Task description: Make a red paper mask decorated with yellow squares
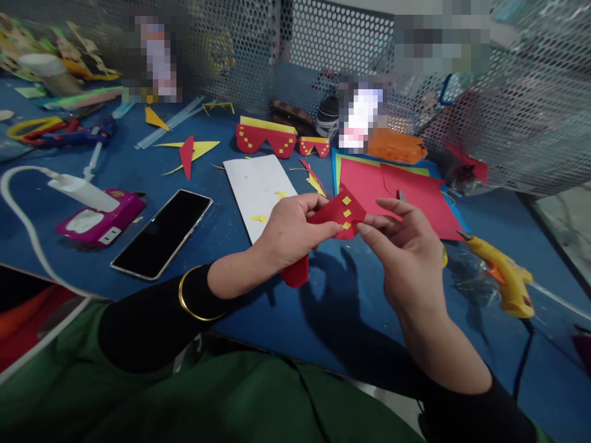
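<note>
A folded red paper piece (336,212) with small yellow squares is up above the blue table. My left hand (295,231) grips it between thumb and fingers, and a red strip hangs down below that hand. On the right side of the piece, my right hand (406,246) touches its edge with thumb and fingertips; whether these pinch something small, I cannot tell. Under and behind my left hand lies a white sheet (258,178) with yellow scraps. Farther back stand a large red glasses shape (266,141) and a small one (314,146), both with yellow squares.
Red sheets (410,197) lie behind my right hand, with scissors partly hidden there. A yellow glue gun (503,277) is at the right. On the left are a black phone (161,234), a magenta power socket (99,218) and a white cable. Mesh baskets line the back.
</note>
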### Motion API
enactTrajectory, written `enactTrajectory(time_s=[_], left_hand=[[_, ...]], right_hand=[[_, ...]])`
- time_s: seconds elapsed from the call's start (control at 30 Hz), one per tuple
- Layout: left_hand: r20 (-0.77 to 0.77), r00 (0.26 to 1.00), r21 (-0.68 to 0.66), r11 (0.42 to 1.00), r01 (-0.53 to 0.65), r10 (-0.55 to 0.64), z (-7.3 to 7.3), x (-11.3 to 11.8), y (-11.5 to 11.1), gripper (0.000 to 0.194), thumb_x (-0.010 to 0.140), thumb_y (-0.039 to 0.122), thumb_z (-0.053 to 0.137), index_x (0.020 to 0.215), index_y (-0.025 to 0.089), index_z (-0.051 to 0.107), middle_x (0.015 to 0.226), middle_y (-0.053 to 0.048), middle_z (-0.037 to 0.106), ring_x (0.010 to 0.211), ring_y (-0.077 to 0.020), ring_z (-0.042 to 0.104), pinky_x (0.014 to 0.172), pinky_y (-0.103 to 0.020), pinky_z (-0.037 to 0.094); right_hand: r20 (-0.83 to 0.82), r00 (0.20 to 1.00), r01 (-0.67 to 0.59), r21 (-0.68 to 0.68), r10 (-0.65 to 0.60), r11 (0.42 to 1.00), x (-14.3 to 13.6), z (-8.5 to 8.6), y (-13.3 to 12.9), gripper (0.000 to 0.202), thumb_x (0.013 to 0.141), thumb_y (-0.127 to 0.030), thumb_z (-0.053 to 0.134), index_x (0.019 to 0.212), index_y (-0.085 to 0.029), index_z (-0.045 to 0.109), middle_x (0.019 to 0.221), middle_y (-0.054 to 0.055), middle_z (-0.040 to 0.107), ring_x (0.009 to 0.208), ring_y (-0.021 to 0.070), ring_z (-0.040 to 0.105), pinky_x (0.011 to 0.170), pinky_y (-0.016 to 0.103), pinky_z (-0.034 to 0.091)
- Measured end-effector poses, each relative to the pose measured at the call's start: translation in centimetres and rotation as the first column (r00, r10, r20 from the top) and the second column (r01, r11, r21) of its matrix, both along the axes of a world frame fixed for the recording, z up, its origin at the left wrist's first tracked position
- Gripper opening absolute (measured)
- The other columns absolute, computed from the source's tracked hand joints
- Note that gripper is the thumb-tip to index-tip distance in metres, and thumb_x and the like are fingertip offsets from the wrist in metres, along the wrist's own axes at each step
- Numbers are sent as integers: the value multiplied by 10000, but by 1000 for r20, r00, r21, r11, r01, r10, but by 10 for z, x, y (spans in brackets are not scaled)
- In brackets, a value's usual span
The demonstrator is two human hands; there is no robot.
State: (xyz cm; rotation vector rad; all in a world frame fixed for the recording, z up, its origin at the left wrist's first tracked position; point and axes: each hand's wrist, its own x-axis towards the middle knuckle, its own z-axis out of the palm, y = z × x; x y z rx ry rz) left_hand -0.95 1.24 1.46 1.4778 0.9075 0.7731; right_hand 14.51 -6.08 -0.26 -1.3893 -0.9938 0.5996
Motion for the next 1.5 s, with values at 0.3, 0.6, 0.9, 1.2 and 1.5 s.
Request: enactTrajectory(time_s=[0.3, 0.6, 0.9, 1.2, 1.5], left_hand=[[-76, 997, 123, 992, 12, -3, -3, 1, -1, 76, 739, 197, 718, 764, 163, 655, 699, 27, 642, 626, -100, 533, 561, -222, 378], [-95, 995, 139, 990, 25, -12, -5, 0, -3, 79, 735, 219, 716, 756, 165, 663, 690, 27, 635, 603, -97, 503, 546, -225, 359], [-108, 994, 193, 980, 42, -21, -6, 1, -3, 59, 734, 199, 711, 773, 166, 680, 750, 8, 684, 662, -114, 549, 583, -232, 382], [-87, 996, 96, 995, 32, -23, -2, 0, -3, 100, 736, 219, 732, 796, 175, 666, 696, 20, 660, 591, -105, 529, 558, -235, 379], [-100, 995, 89, 996, 29, -20, -3, 0, -3, 108, 738, 219, 736, 800, 169, 664, 680, 31, 641, 572, -93, 509, 541, -231, 364]], right_hand=[[-100, 994, -52, -58, 46, 997, -8, 0, 1, 476, 677, -227, 805, 1116, -238, 621, 731, -59, 648, 748, 157, 689, 725, 324, 576], [-76, 995, -74, -93, 67, 993, -8, -2, -1, 481, 699, -247, 789, 1143, -243, 604, 814, -25, 707, 769, 175, 695, 739, 355, 568], [-74, 995, -79, -100, 72, 992, -7, -5, -1, 491, 707, -261, 794, 1158, -230, 601, 846, -11, 716, 805, 182, 692, 761, 368, 559], [-150, 988, -42, -35, 36, 999, -6, 3, 1, 334, 722, -262, 763, 1042, -237, 669, 794, -17, 680, 756, 152, 653, 710, 313, 551], [-109, 988, -112, -48, 107, 993, -8, -1, 0, 442, 691, -182, 779, 1110, -217, 644, 837, -17, 712, 803, 166, 687, 764, 337, 561]])
